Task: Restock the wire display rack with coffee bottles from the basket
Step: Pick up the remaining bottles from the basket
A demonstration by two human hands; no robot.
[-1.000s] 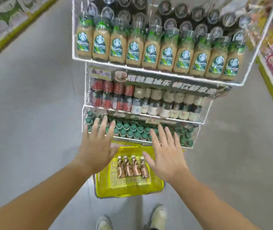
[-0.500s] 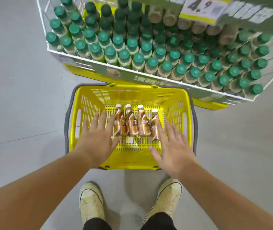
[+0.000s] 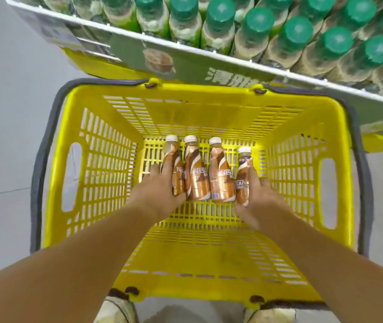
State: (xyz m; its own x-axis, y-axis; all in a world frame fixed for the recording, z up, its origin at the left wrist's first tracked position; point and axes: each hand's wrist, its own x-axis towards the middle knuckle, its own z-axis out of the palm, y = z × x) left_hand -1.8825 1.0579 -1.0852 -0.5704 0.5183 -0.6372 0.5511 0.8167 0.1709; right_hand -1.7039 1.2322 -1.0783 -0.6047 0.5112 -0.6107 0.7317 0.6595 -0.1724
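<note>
The left hand [image 3: 160, 190] lay against the outermost of four coffee bottles [image 3: 197, 173], fingers [image 3: 166, 170] curled partly round it but not seen to be closed; the bottles lay side by side, caps away from the person, on the floor of the yellow basket [image 3: 106, 173]. The right hand [image 3: 259, 194] cupped the opposite end bottle likewise, grasp not confirmed. Judgement: each hand should close fully round one bottle's body before lifting, clear of the mesh walls. The basket stood on a grey floor [image 3: 6, 136], directly below the wire display rack [image 3: 209, 59], whose lowest tier appeared full of green-capped bottles [image 3: 258, 22].
</note>
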